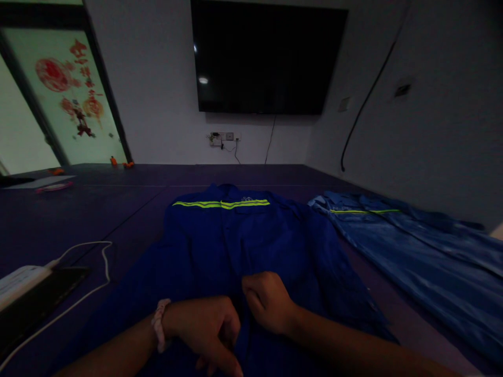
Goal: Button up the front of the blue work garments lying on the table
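Observation:
A dark blue work jacket (204,246) lies spread on the purple floor in front of me, its collar pointing away and a yellow-green reflective stripe (220,204) across the chest. My left hand (206,324), with a pink-and-white scrunchie (159,324) at the wrist, is over the lower front, fingers curled and thumb pointing down. What its fingertips grip, if anything, is hidden. Just right of it, my right hand (271,303) is closed in a fist against the jacket's front, beside the middle opening. Dim light hides the fabric between the hands.
Another blue garment (416,246) with a yellow-green stripe lies to the right. At left are a white power strip (23,280), a dark flat object (58,293) and a white cable (106,262). A television (271,57) hangs on the far wall; a black cable (365,99) runs down the right wall.

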The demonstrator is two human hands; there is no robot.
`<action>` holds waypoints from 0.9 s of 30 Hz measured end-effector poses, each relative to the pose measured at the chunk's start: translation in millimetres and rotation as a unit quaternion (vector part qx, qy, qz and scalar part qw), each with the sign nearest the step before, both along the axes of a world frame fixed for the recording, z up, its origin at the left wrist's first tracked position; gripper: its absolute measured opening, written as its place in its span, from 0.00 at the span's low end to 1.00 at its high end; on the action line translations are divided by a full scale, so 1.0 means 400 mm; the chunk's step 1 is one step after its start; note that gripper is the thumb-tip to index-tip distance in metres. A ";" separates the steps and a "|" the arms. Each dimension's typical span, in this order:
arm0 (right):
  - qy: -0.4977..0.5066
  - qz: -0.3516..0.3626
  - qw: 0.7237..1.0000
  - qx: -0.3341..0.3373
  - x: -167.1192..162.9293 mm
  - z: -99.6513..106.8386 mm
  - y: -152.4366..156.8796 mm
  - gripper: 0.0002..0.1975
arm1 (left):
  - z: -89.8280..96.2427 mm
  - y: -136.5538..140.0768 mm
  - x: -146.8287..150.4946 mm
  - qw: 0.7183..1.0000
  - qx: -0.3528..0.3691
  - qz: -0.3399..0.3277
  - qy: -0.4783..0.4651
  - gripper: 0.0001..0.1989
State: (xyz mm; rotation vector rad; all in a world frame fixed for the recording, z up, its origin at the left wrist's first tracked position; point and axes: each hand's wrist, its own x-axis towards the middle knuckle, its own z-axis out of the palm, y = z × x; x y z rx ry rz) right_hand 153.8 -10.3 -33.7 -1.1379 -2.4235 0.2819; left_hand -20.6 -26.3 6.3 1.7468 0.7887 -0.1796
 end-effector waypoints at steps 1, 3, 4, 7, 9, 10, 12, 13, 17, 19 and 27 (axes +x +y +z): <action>0.005 -0.006 1.000 0.005 0.002 0.001 0.001 0.07 | 0.000 0.000 0.000 1.000 -0.018 -0.004 -0.005 0.19; 0.015 -0.011 1.000 0.010 0.004 0.002 0.003 0.07 | 0.000 0.004 0.000 0.999 -0.048 -0.004 -0.010 0.20; 0.020 -0.011 1.000 0.011 0.005 0.003 0.004 0.07 | 0.000 0.006 0.000 0.998 -0.060 -0.002 -0.013 0.21; 0.033 -0.015 0.999 0.010 0.006 0.004 0.007 0.07 | -0.001 0.013 0.000 0.997 -0.078 -0.002 -0.021 0.22; 0.038 -0.024 0.999 0.010 0.006 0.004 0.010 0.07 | 0.000 0.017 0.000 0.997 -0.078 -0.015 -0.020 0.22; 0.039 -0.028 0.999 0.011 0.007 0.004 0.012 0.08 | 0.001 0.018 0.000 0.997 -0.075 -0.026 -0.021 0.22; 0.039 -0.033 0.999 0.012 0.008 0.003 0.016 0.08 | 0.001 0.019 0.001 0.997 -0.067 -0.043 -0.020 0.23; 0.037 -0.034 0.999 0.012 0.009 0.002 0.017 0.08 | 0.001 0.020 0.002 0.997 -0.061 -0.048 -0.018 0.23; 0.020 -0.039 0.999 0.011 0.009 0.000 0.018 0.08 | -0.014 0.022 0.001 0.998 -0.050 -0.036 0.021 0.22; 0.019 -0.040 0.999 0.013 0.008 0.001 0.015 0.08 | -0.031 0.023 -0.003 0.998 -0.057 -0.024 0.033 0.21; 0.006 -0.060 0.998 0.009 0.005 0.006 0.014 0.08 | -0.047 0.014 -0.007 0.996 -0.071 -0.038 0.033 0.17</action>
